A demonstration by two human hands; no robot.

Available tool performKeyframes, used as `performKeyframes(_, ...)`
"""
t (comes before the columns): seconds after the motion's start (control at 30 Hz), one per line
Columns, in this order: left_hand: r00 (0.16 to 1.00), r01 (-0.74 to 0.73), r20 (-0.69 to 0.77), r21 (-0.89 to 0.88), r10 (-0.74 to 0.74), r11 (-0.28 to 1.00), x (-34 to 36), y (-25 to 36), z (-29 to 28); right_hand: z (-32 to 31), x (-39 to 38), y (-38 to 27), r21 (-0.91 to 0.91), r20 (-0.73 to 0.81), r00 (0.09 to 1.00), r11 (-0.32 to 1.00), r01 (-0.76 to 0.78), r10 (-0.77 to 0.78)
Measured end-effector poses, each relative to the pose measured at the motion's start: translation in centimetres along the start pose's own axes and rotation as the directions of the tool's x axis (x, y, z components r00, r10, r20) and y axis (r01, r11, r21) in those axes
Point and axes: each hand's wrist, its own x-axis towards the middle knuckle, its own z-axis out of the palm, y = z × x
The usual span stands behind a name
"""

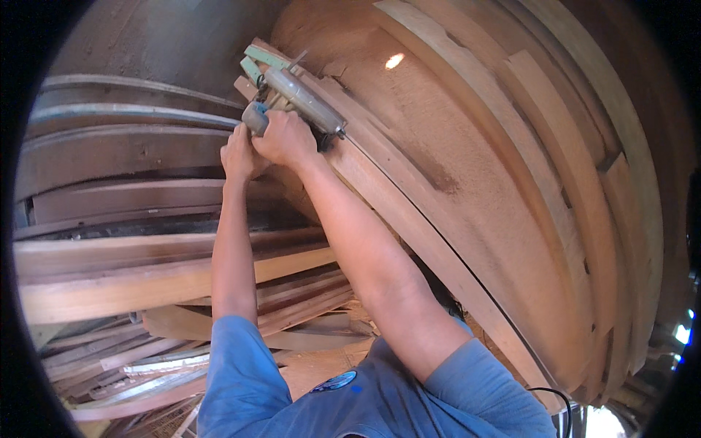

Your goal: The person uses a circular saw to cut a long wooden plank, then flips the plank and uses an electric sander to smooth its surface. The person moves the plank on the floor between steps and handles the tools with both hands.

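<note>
A grey power tool with a cylindrical body [303, 98] rests on a long wooden board [431, 241], a dark narrow line running along the wood from it. My right hand [286, 139] is closed on the tool's blue-grey grip. Beside it, lower left, my left hand [237, 153] has curled fingers against the back of the tool; what they hold is hidden. Pale green pieces [259, 55] lie at the board's far end, just beyond the tool.
Long planks [569, 175] lie along the dusty brown surface [409, 109] to the right. Stacked timber [109, 270] fills the left side, with loose offcuts [139, 365] lower down. A black cable [555, 390] loops at the lower right beside my body.
</note>
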Motion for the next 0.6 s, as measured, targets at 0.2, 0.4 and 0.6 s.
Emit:
performKeyframes(0.2, 0.998, 0.007, 0.063, -0.012, -0.007, 1.000, -0.3, 0.4, -0.2, -0.7, -0.1, 0.1, 0.035, 0.041, 0.998, 0.998, -0.053, 0.051)
performKeyframes(0.4, 0.992, 0.078, 0.102, -0.020, -0.076, 0.997, -0.7, -0.1, -0.3, -0.5, -0.4, 0.4, 0.045, 0.058, 0.997, 0.998, -0.043, 0.041)
performKeyframes(0.6, 0.992, 0.079, 0.100, -0.060, -0.073, 0.995, 0.3, -0.1, 1.4, -0.9, 0.0, 1.5, 0.063, 0.034, 0.998, 0.997, -0.053, 0.051)
